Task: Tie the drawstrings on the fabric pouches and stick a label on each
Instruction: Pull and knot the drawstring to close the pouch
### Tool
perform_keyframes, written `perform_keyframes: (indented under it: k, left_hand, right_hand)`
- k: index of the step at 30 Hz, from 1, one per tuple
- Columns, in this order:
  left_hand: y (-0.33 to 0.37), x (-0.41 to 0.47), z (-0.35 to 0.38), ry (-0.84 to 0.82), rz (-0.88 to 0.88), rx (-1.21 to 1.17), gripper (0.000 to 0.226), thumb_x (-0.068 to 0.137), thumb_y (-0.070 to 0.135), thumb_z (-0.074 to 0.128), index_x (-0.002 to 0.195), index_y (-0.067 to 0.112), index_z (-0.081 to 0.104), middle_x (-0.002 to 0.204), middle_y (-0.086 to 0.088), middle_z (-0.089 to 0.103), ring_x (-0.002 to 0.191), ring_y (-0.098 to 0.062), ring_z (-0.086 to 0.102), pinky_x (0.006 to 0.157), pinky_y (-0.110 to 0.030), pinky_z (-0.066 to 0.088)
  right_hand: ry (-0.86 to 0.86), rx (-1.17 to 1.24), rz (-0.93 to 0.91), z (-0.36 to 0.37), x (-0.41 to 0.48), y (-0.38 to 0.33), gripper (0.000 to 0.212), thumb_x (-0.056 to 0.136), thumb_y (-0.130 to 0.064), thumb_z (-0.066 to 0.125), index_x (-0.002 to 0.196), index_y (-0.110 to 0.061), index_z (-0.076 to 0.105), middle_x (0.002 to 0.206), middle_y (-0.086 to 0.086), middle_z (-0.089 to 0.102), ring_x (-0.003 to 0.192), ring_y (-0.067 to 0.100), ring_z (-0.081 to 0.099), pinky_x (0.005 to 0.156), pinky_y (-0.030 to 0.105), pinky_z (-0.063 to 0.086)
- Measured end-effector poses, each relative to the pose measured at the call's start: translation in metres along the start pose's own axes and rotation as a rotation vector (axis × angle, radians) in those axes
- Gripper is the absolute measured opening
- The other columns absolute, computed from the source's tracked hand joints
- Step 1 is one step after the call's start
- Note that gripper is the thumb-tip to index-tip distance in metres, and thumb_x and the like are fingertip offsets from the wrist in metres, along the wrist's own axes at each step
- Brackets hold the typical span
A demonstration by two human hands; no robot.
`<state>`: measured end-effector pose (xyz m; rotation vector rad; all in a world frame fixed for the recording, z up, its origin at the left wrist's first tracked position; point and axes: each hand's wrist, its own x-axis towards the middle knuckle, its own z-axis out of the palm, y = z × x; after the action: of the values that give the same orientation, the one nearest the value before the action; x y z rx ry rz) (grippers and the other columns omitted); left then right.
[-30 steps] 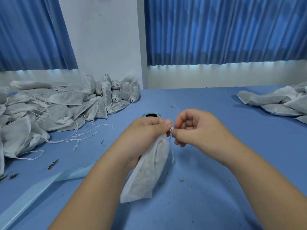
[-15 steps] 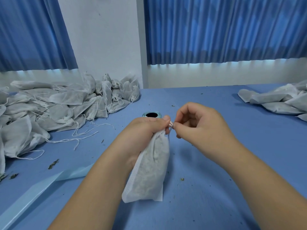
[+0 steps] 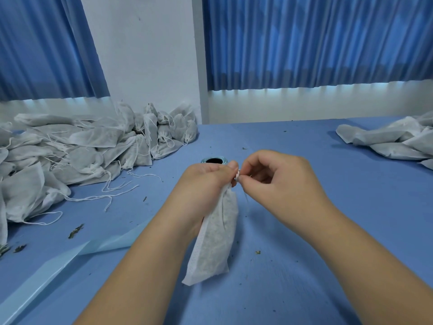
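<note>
Pouch heap [image 3: 77, 156] far left; smaller heap [image 3: 393, 141] far right — table [image 3: 304, 266] beneath

Matt white non-woven cloth pouch [image 3: 216, 240], thin cotton-like drawstring [image 3: 237, 176], matt blue tabletop [image 3: 304, 231].

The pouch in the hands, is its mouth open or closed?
Closed: the pouch narrows to a bunched neck in the left hand; the right hand pinches its drawstring. A knot: cannot tell.

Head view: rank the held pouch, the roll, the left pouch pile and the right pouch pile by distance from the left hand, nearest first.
1. Held pouch: gripped by the left hand, hanging below it.
2. Roll: just behind that hand.
3. Left pile: off to the left, against the wall.
4. Right pile: far right edge.
</note>
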<state>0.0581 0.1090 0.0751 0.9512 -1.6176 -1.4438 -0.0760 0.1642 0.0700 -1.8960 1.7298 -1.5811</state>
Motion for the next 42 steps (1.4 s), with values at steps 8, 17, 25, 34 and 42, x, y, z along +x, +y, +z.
perform_keyframes:
  k: [8, 17, 25, 34, 42]
  left_hand:
    - [-0.001, 0.001, 0.002, 0.069, 0.017, 0.012, 0.033, 0.094, 0.031, 0.064, 0.066, 0.014, 0.065, 0.053, 0.007, 0.051, 0.051, -0.011, 0.043, 0.059, -0.028, 0.034]
    - [-0.005, 0.001, 0.005, 0.107, 0.141, 0.098, 0.033, 0.094, 0.032, 0.063, 0.073, 0.006, 0.067, 0.072, -0.008, 0.046, 0.069, -0.019, 0.038, 0.069, -0.033, 0.033]
    - [-0.007, 0.002, 0.008, 0.164, 0.184, 0.178, 0.03, 0.092, 0.032, 0.065, 0.073, 0.009, 0.069, 0.068, -0.004, 0.056, 0.062, -0.013, 0.047, 0.064, -0.029, 0.039]
    - [-0.007, 0.002, 0.008, 0.156, 0.165, 0.184, 0.029, 0.089, 0.035, 0.068, 0.066, 0.017, 0.07, 0.062, 0.004, 0.059, 0.057, -0.007, 0.05, 0.058, -0.022, 0.041]
    - [-0.007, 0.007, -0.001, 0.173, 0.13, 0.127, 0.032, 0.091, 0.034, 0.067, 0.063, 0.019, 0.069, 0.058, 0.018, 0.063, 0.054, 0.005, 0.054, 0.061, -0.019, 0.041]
  right_hand:
    - [0.019, -0.042, -0.013, -0.002, 0.0, -0.001, 0.015, 0.079, -0.015, 0.072, 0.068, -0.025, 0.067, 0.07, -0.021, 0.065, 0.061, 0.002, 0.059, 0.058, 0.009, 0.042]
    - [0.034, -0.076, 0.003, -0.004, 0.0, -0.002, 0.016, 0.078, -0.023, 0.07, 0.063, -0.026, 0.068, 0.064, -0.02, 0.065, 0.059, 0.001, 0.059, 0.056, 0.008, 0.041]
    - [0.039, -0.116, 0.036, -0.002, 0.001, -0.001, 0.015, 0.078, -0.02, 0.068, 0.064, -0.025, 0.07, 0.063, -0.019, 0.065, 0.059, -0.002, 0.058, 0.055, 0.008, 0.041]
    - [0.052, -0.109, 0.089, -0.003, 0.0, -0.002, 0.012, 0.072, -0.023, 0.066, 0.061, -0.02, 0.064, 0.061, -0.014, 0.062, 0.054, 0.002, 0.054, 0.05, 0.011, 0.041]
    - [0.021, 0.557, 0.373, -0.019, 0.009, 0.0, 0.013, 0.061, -0.016, 0.051, 0.049, -0.018, 0.055, 0.053, 0.002, 0.053, 0.047, 0.017, 0.047, 0.046, 0.026, 0.039]
